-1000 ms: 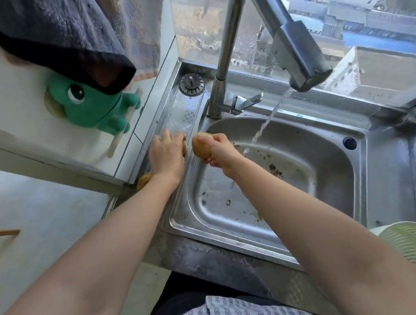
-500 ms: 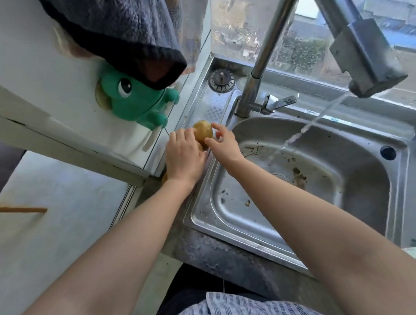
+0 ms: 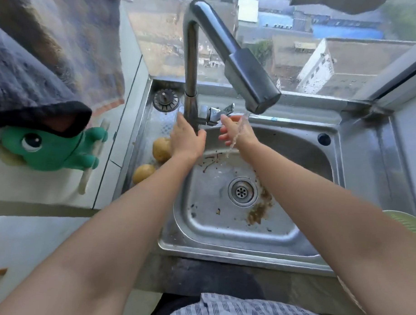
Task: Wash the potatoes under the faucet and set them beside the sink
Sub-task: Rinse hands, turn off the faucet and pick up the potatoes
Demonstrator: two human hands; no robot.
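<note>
While under faucet [image 3: 252, 88], R hand [image 3: 236, 132] relaxed.

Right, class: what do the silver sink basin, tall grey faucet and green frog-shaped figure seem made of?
Silver sink basin: likely stainless steel, brushed; dull streaked reflections.
Tall grey faucet: metal, satin finish; soft highlights along its neck.
Green frog-shaped figure: probably smooth plastic or rubber; uniform colour, faint sheen.

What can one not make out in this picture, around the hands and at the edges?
- Head view: the left hand covers the base of the faucet; whether it grips it cannot be told.
- Head view: the left wrist hides part of the upper potato.
- Head view: the right edge cuts off the green ribbed object.
- Head view: the dark towel hides the top of the frog toy.
</note>
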